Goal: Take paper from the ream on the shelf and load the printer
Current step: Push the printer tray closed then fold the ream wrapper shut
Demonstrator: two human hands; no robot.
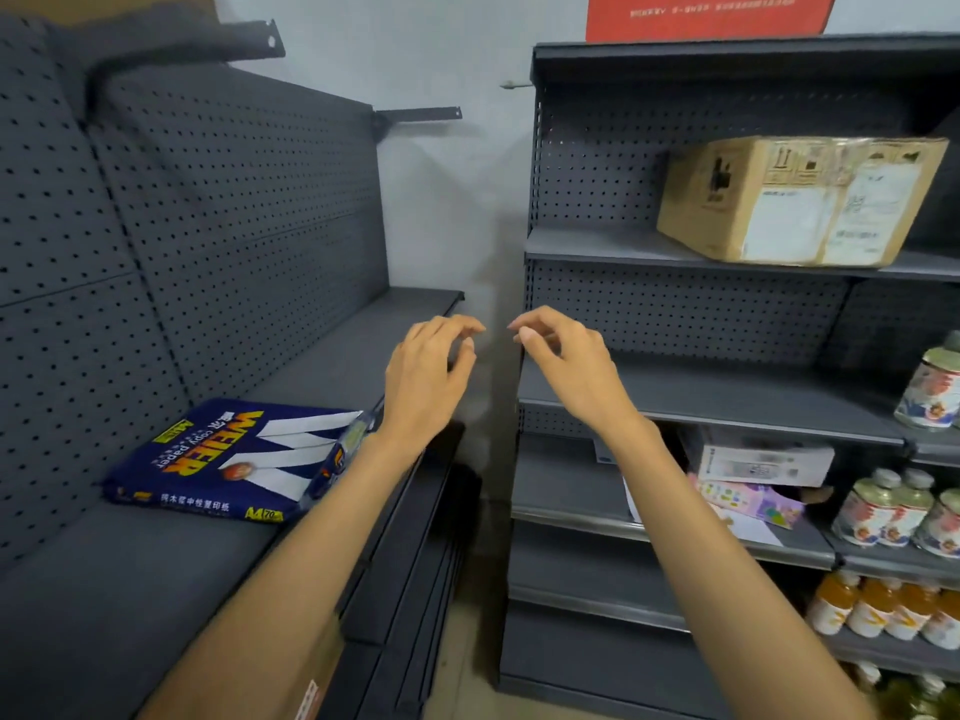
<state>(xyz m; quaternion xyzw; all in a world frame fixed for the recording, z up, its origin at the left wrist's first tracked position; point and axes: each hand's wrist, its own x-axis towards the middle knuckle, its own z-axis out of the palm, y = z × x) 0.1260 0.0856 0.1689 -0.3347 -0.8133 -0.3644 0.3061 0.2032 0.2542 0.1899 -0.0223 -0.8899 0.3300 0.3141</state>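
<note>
Ream (228, 459) lay flat on the grey shelf (130, 574), wrapper torn at one end. Left hand (428, 379) and right hand (566, 363) hovered beyond it, empty, fingers loosely curled, fingertips apart.

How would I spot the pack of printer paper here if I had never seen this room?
Look at the dark grey pegboard shelving on the left. On its wide shelf lies a flat, dark blue wrapped ream of copy paper with yellow lettering and white stripes; nothing else lies on that shelf in view.
</note>
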